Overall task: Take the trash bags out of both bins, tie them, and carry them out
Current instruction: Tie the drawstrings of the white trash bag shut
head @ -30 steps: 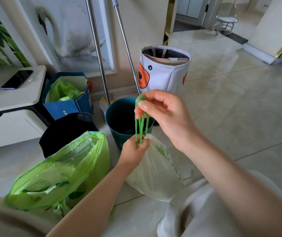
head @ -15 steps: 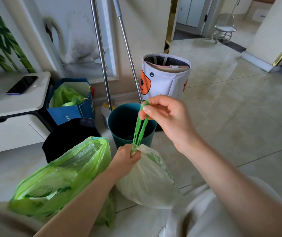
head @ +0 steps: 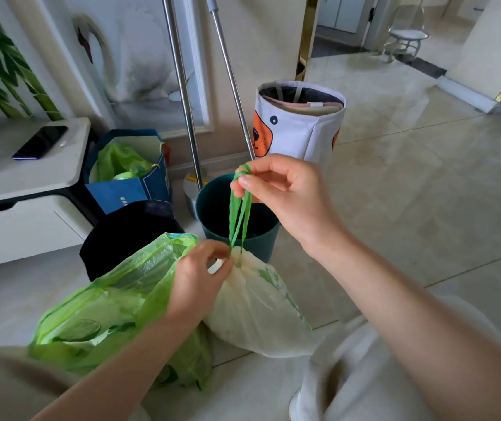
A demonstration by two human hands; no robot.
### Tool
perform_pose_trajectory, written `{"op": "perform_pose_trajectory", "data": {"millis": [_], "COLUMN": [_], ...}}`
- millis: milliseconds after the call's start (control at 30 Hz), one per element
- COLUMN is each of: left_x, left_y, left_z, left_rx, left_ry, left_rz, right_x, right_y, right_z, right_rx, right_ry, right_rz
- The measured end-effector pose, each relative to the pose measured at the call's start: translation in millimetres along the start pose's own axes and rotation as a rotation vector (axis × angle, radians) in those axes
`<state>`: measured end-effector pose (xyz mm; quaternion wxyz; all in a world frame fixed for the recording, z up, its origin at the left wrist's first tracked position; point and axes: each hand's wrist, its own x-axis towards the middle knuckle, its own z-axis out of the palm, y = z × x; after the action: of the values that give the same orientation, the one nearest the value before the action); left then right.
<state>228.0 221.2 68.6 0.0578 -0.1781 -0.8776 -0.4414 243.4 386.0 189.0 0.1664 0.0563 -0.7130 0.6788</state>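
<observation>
A pale white trash bag [head: 258, 314] sits on the floor in front of me, its mouth gathered tight. My left hand [head: 200, 278] pinches the gathered neck. My right hand [head: 285, 192] holds the green drawstring [head: 238, 217] taut above it. A bright green trash bag [head: 103, 317] lies open-mouthed at the left, touching my left forearm. Behind the bags stand a teal bin [head: 212, 208] with no bag in it and a black bin [head: 121, 235].
Two metal poles [head: 182, 86] lean against the wall behind the teal bin. A white fabric basket with an orange bear face [head: 298, 129] stands beyond it. A blue paper bag [head: 139, 189] holds green plastic. A phone [head: 41, 142] lies on the white cabinet at left.
The view has shifted a little; my right hand still holds the drawstring up while my left hand has slid lower and left along the bag's neck.
</observation>
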Motion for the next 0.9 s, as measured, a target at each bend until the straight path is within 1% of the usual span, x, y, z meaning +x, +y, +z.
{"op": "perform_pose_trajectory", "data": {"millis": [67,200,367,500,567,700,833,900], "left_x": [1.2,7.5,12.4,13.2,12.8,17.6,22.1,22.5], "left_y": [-0.5,1.1,4.4,9.5,8.6,6.2,-1.2,-4.4], "left_z": [-3.8,-12.5,-13.6,-8.1,-5.9,-6.2,-9.2,-8.9], "left_rx": [0.034,0.018,-0.040,-0.058,-0.091,-0.282,-0.370,-0.440], "left_ry": [-0.094,-0.274,-0.405,-0.435,-0.423,-0.372,-0.373,-0.328], "left_rz": [0.011,-0.082,-0.138,-0.115,-0.129,-0.306,-0.433,-0.499], "right_x": [0.1,0.7,1.5,2.9,3.8,8.5,12.8,14.0], "right_y": [-0.4,1.6,5.4,8.4,8.8,8.2,8.9,9.5], "right_z": [0.7,3.0,5.5,5.9,4.8,-4.2,-17.2,-25.7], "right_rx": [-0.007,-0.013,-0.015,-0.009,0.046,0.165,0.233,0.275], "right_ry": [-0.015,-0.023,-0.009,0.000,0.014,0.111,0.250,0.324], "right_rz": [0.007,0.018,0.030,0.046,0.081,0.204,0.334,0.394]}}
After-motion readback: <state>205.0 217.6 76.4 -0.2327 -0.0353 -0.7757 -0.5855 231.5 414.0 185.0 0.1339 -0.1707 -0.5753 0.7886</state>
